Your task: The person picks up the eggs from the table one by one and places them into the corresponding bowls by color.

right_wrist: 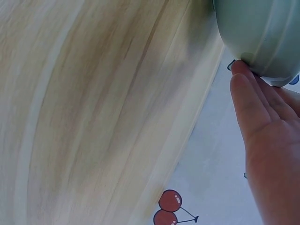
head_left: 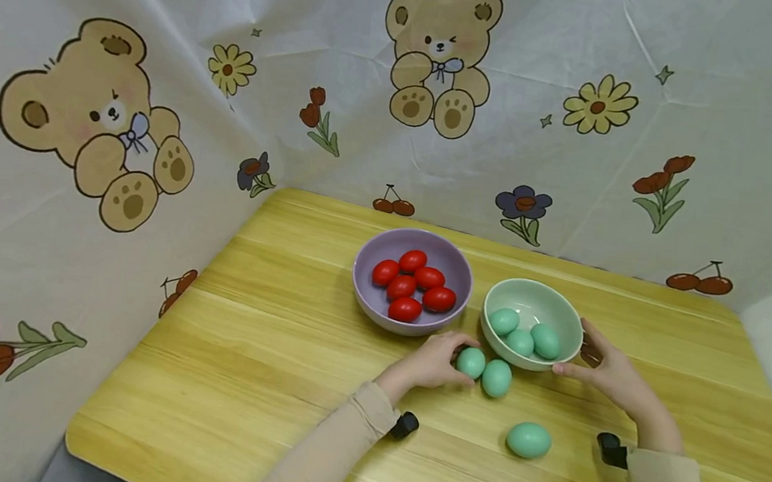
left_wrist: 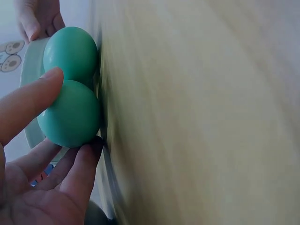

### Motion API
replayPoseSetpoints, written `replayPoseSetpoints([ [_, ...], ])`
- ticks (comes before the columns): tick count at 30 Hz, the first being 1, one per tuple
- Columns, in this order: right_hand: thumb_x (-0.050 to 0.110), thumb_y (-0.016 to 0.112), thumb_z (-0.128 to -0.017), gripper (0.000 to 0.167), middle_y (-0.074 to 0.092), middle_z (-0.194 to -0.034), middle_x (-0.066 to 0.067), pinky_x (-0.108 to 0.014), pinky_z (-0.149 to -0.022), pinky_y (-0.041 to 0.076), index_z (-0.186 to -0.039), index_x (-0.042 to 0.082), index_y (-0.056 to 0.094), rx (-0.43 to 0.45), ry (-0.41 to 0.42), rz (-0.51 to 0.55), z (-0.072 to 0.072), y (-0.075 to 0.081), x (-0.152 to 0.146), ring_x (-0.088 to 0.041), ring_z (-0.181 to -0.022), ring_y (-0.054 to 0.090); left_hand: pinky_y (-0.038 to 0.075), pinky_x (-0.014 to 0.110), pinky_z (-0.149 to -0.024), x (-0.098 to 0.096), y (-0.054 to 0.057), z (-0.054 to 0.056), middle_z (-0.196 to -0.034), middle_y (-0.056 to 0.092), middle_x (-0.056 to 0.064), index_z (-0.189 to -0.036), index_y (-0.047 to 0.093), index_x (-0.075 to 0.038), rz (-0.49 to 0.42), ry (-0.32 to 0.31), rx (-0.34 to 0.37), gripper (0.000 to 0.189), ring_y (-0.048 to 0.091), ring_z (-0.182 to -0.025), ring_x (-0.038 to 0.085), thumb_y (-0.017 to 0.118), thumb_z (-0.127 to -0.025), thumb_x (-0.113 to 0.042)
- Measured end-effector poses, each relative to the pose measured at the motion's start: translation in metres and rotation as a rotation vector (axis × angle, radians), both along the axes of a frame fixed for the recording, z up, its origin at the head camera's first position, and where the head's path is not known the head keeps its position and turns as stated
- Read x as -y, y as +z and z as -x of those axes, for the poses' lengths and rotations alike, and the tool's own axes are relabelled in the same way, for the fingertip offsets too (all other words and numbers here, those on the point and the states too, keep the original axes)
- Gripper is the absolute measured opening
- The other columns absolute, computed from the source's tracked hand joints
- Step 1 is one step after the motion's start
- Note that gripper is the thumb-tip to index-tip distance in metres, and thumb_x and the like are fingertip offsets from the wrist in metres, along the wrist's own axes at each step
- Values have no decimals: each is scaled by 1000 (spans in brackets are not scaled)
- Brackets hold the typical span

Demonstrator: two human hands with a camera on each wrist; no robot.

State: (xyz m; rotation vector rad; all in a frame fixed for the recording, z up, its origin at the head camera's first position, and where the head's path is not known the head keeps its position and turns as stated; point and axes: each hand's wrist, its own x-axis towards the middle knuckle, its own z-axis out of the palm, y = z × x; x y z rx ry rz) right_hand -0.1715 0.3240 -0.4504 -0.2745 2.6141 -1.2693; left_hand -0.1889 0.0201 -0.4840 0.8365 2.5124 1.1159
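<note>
My left hand (head_left: 430, 364) is between the two bowls, its thumb and fingers pinching a green egg (head_left: 471, 362) low over the table. Right beside that egg lies a second green egg (head_left: 496, 378); in the left wrist view the held egg (left_wrist: 70, 115) overlaps it. A pale green bowl (head_left: 570, 318) stands just behind, with three green eggs (head_left: 546, 341) inside. Against the bowl's right side rests my right hand (head_left: 618, 380), thumb near the front rim. The right wrist view shows its straight fingers (right_wrist: 251, 96) touching the bowl low on its wall.
To the left of the green bowl stands a purple bowl (head_left: 361, 290) with several red eggs (head_left: 402, 287). Another green egg (head_left: 529, 440) lies nearer the front of the wooden table (head_left: 231, 383). A bear-print cloth (head_left: 353, 36) hangs behind and along the left side.
</note>
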Motion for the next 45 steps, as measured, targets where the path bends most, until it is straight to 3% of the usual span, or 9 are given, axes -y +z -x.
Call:
replayPoseSetpoints([
  [11,27,72,-83,102,15,-144,-34,-61,-96,29,-146,-2,-3,-2,1,6,3,0,0,-53,-125,26,40,17,-88,3,-4,5,-115,57,-4,-123,56,-12,-63,63,97,54,54,-103,7,78,-76,-29],
  [19,28,72,-82,102,18,-143,-34,-59,-96,31,-146,-2,-2,-4,2,5,2,0,1,-51,-124,29,46,17,-83,10,-5,2,-110,61,-2,-123,57,-5,-246,87,260,56,58,-100,7,79,-74,-22],
  [23,28,72,-83,102,19,-143,-33,-58,-96,31,-146,-2,-2,-4,2,2,2,0,0,-50,-124,30,46,17,-83,13,-7,2,-107,62,-4,-123,56,-5,-293,90,301,56,58,-97,6,79,-75,-22],
  [36,28,71,-83,102,21,-143,-34,-57,-96,32,-146,-3,-2,-11,4,5,1,-1,0,-50,-124,31,44,19,-86,12,6,-4,-110,61,-7,-123,58,-11,-285,90,280,52,56,-101,7,76,-77,-27],
  [45,27,72,-83,102,21,-142,-34,-58,-96,32,-146,-3,-2,-7,-1,16,0,-2,-1,-50,-124,31,44,20,-85,10,11,-7,-112,60,-7,-124,57,-8,-291,112,267,55,57,-101,9,76,-78,-30],
])
